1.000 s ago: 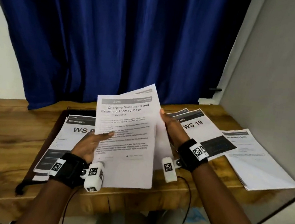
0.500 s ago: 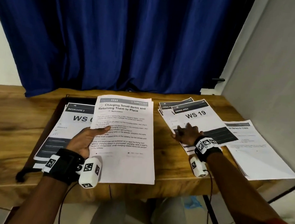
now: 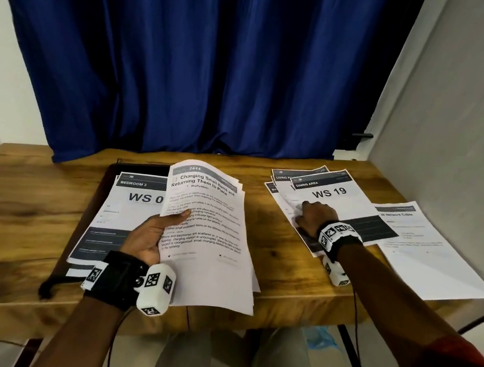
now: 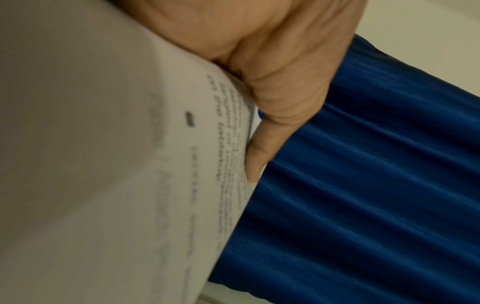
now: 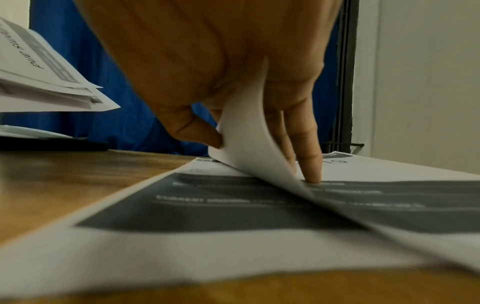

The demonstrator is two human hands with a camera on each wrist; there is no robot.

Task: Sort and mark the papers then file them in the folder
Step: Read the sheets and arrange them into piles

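My left hand (image 3: 157,226) grips a stack of white sheets (image 3: 209,240) headed "Charging Small Items and Returning Them to Place", held above the table's front edge. In the left wrist view the thumb (image 4: 259,152) presses on that stack (image 4: 103,164). My right hand (image 3: 314,218) rests on the "WS 19" pile (image 3: 329,192) at the right. In the right wrist view my right hand (image 5: 262,158) pinches the left edge of the top sheet (image 5: 246,131) and lifts it off the pile. A black folder (image 3: 86,210) lies at the left under "WS 0" sheets (image 3: 128,203).
A third pile headed "Network Cable" (image 3: 430,255) lies at the far right and overhangs the wooden table (image 3: 11,216). A blue curtain (image 3: 202,71) hangs behind and a grey wall (image 3: 469,135) stands on the right. The folder's black strap (image 3: 48,287) trails near the front edge.
My right hand let go of the held stack, moved right to the "WS 19" pile and now pinches its top sheet. The left hand lowered the stack, whose top edge now droops.
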